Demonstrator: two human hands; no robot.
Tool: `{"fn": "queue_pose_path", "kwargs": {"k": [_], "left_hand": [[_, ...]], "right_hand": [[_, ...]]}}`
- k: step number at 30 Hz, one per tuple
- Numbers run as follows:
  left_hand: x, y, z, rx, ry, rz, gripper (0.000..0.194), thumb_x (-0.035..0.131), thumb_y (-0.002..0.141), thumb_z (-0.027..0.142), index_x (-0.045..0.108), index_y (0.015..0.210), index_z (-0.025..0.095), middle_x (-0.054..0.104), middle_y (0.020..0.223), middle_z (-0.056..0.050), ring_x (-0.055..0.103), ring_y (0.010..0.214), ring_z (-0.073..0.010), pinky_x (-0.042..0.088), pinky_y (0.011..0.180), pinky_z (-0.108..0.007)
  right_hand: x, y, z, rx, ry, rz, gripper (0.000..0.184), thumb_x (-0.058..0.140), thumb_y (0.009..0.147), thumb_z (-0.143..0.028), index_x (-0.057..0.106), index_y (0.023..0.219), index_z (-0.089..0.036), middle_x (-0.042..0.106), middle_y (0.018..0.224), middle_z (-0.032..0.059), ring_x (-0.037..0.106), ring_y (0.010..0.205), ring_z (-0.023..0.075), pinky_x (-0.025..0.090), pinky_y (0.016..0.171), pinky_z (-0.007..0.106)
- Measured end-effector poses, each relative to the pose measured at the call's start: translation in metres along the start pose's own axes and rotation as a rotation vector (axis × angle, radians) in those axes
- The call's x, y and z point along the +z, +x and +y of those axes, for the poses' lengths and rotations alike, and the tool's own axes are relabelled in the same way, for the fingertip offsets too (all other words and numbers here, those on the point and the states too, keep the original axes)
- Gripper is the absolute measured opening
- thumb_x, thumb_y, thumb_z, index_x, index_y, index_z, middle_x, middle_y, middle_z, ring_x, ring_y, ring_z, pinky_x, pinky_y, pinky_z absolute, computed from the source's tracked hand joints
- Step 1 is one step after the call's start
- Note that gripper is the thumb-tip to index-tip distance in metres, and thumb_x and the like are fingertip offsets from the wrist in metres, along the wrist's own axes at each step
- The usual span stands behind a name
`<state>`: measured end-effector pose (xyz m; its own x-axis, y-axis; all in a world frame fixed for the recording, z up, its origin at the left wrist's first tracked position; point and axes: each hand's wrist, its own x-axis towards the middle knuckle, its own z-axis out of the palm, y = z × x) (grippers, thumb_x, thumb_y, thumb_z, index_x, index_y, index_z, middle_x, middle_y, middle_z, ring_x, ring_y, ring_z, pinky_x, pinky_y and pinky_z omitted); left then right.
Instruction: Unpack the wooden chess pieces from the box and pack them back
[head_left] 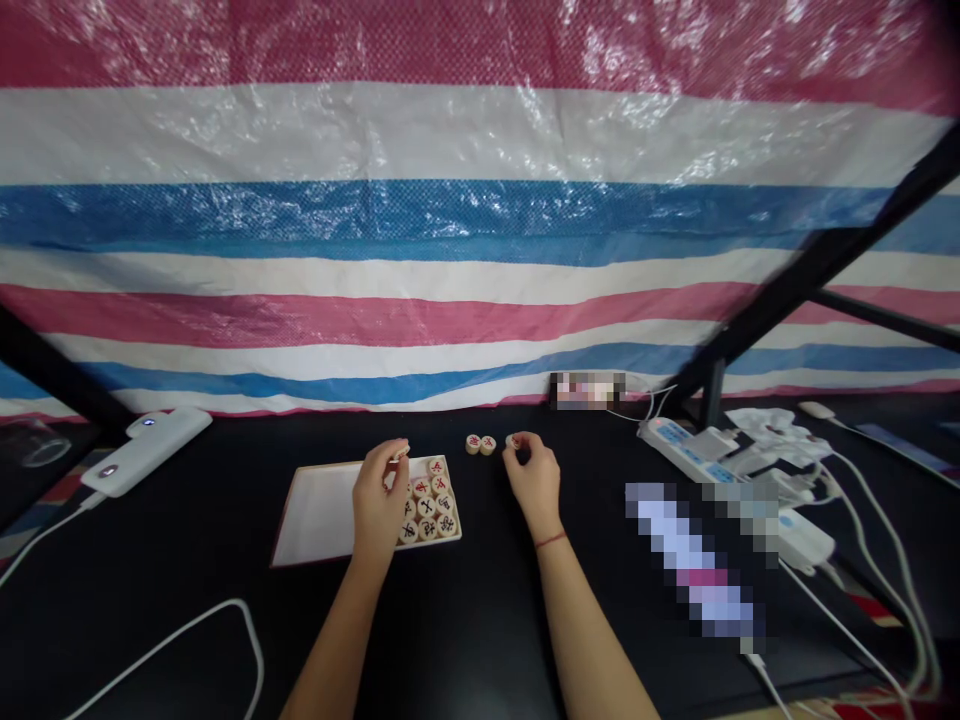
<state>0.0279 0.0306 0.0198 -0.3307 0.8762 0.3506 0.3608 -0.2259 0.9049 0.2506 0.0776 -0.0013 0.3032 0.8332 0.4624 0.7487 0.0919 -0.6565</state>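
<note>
the left hand [381, 497] pinched a pale piece [402, 454] between thumb and fingers over the white box [431, 544], whose marked pieces [426, 506] sat in rows beside the open lid [316, 512]; the right hand [535, 478], to the box's right, gripped a second piece [512, 441] with thumb and fingertips; two red-marked pieces [474, 444] stood between box and hand, touching, on the black table [465, 640].

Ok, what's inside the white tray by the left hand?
Round pieces marked with red or black characters. The left hand covers part of the left side of the tray, so what lies there can't be seen.
</note>
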Motion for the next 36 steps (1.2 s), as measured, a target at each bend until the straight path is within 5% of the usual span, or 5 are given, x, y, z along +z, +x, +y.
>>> {"fn": "queue_pose_path", "kwargs": {"k": [9,14,21,29,36], "left_hand": [[0.004,-0.002,0.003,-0.084,-0.009,-0.081,0.036,0.059,0.086,0.034,0.059,0.12,0.021,0.071,0.108,-0.007,0.069,0.097,-0.0186,0.056,0.087,-0.032],[0.005,-0.005,0.01,0.106,0.224,-0.173,0.027,0.061,0.084,0.029,0.063,0.111,0.024,0.071,0.101,-0.004,0.068,0.091,-0.0185,0.055,0.084,-0.032],[0.014,-0.013,0.002,0.288,0.326,-0.218,0.026,0.055,0.085,0.014,0.06,0.109,0.023,0.069,0.104,-0.006,0.065,0.097,-0.0198,0.052,0.087,-0.034],[0.012,-0.011,0.003,0.372,0.36,-0.214,0.03,0.055,0.09,0.024,0.056,0.119,0.023,0.068,0.096,-0.005,0.065,0.092,-0.02,0.052,0.084,-0.035],[0.01,-0.012,0.008,0.312,0.352,-0.24,0.023,0.049,0.092,0.024,0.06,0.112,0.023,0.069,0.099,-0.005,0.066,0.091,-0.0186,0.052,0.084,-0.033]], "right_hand": [[0.012,-0.005,0.006,-0.022,-0.114,-0.136,0.016,0.053,0.081,-0.026,0.067,0.086,-0.021,0.07,0.088,0.0069,0.06,0.089,0.0249,0.044,0.078,0.036],[0.002,-0.013,-0.027,-0.152,0.094,0.045,0.021,0.05,0.086,-0.029,0.067,0.091,-0.018,0.067,0.104,0.0126,0.059,0.101,0.0262,0.045,0.088,0.041],[0.001,-0.045,-0.081,-0.354,0.456,-0.304,0.019,0.059,0.085,-0.031,0.065,0.1,-0.021,0.069,0.093,0.0056,0.064,0.083,0.0186,0.052,0.076,0.031],[-0.003,-0.006,-0.02,-0.036,0.177,0.024,0.028,0.058,0.082,-0.036,0.066,0.1,-0.016,0.07,0.092,0.0099,0.063,0.083,0.0226,0.05,0.077,0.036],[0.005,0.001,0.011,-0.027,-0.053,-0.12,0.022,0.054,0.081,-0.03,0.067,0.095,-0.02,0.071,0.093,0.0068,0.061,0.092,0.0245,0.046,0.084,0.036]]}}
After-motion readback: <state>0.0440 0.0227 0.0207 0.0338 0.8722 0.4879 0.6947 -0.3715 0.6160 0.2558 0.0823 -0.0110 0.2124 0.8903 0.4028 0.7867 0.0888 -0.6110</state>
